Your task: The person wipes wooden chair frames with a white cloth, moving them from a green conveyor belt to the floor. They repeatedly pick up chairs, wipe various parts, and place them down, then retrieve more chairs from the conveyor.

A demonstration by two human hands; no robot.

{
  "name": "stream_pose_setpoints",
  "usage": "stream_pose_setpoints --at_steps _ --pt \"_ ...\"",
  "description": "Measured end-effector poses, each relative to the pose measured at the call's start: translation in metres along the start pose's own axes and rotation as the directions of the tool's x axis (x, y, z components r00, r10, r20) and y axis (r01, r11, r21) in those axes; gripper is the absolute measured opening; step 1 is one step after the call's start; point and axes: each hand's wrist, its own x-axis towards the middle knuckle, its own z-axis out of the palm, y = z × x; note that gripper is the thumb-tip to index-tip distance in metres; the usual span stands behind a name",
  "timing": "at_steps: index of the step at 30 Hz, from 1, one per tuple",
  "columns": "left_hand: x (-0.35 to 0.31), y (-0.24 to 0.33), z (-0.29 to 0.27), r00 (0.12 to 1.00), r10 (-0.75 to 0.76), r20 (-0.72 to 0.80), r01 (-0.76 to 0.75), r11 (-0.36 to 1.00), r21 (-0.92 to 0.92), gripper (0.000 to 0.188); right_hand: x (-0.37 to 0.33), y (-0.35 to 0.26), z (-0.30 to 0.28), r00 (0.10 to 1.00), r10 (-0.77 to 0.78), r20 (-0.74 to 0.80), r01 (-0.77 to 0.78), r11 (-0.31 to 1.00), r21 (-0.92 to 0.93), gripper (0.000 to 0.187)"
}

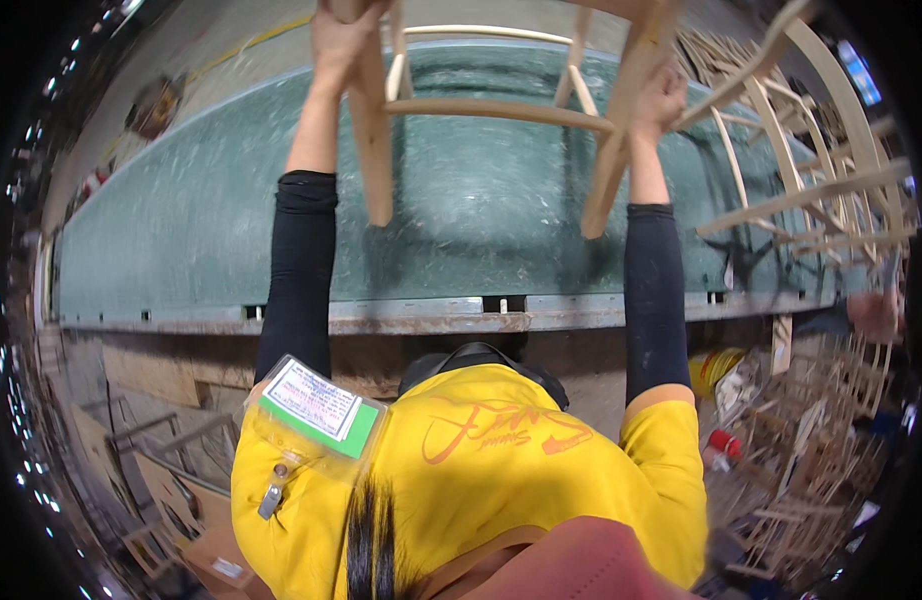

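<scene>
A pale wooden chair frame (501,112) is held above the far part of a green-topped workbench (191,220). Two of its legs point toward me, joined by a cross rung, and its upper part runs out of the picture. My left hand (339,45) is closed around the left leg, high up near the top edge. On the other side, my right hand (661,97) grips the right leg from its outer side, fingers curled in. Both arms stretch forward across the bench. Whether the frame touches the benchtop cannot be told.
More wooden chair frames (781,130) stand at the bench's right end, close to my right hand. The bench's metal front edge (401,315) runs before my body. Loose wooden parts (821,450) lie heaped at lower right, near a yellow container (716,370). A blurred hand-like shape (873,315) shows at far right.
</scene>
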Motion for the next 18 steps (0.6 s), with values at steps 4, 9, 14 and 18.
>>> stream_pose_setpoints --at_steps 4,9,14,18 --pt "0.002 -0.021 0.038 0.859 -0.383 0.340 0.477 0.840 -0.258 0.029 0.010 0.014 -0.020 0.998 0.063 -0.022 -0.064 0.998 -0.015 0.040" --pt "0.022 -0.021 0.011 0.945 -0.224 0.240 0.307 0.860 -0.407 0.033 0.005 -0.025 -0.021 0.970 0.208 -0.127 -0.221 0.971 -0.094 0.047" --pt "-0.027 0.024 0.041 0.975 -0.183 0.124 0.217 0.894 -0.393 0.032 -0.020 0.005 -0.075 0.937 0.292 -0.193 -0.304 0.952 -0.035 0.044" --pt "-0.087 0.020 0.013 0.985 -0.143 0.101 0.171 0.903 -0.394 0.039 -0.052 -0.003 -0.106 0.881 0.469 -0.065 -0.466 0.883 0.056 0.043"
